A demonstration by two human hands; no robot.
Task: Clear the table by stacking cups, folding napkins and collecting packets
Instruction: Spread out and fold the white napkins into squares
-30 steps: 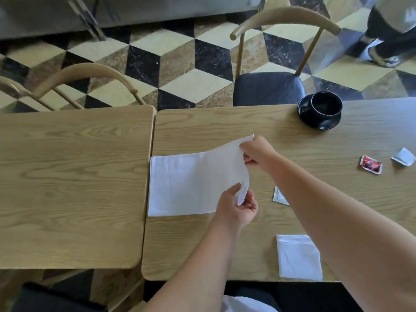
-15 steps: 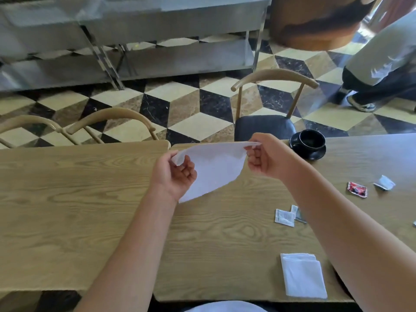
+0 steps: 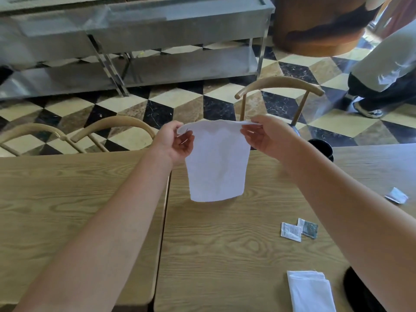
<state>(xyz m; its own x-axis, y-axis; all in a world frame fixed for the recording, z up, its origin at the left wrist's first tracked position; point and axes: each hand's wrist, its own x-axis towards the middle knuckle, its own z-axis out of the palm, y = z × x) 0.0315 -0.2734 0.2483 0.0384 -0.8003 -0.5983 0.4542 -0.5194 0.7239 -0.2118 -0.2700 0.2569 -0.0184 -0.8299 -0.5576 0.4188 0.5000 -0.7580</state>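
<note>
Both hands, left hand (image 3: 177,143) and right hand (image 3: 264,136), pinch the white napkin's (image 3: 217,163) top corners, so it's dangling above the bench (image 3: 225,244).

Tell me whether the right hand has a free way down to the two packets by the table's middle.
Probably not yet: the right hand pinches the napkin. The packets lie uncovered, nothing between.

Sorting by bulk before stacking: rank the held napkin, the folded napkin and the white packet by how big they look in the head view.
1. Held napkin, pinched by left hand and right hand.
2. Folded napkin; it is nearer the camera and cut off by the frame edge, so the gap is unsure.
3. White packet, clearly smallest.
</note>
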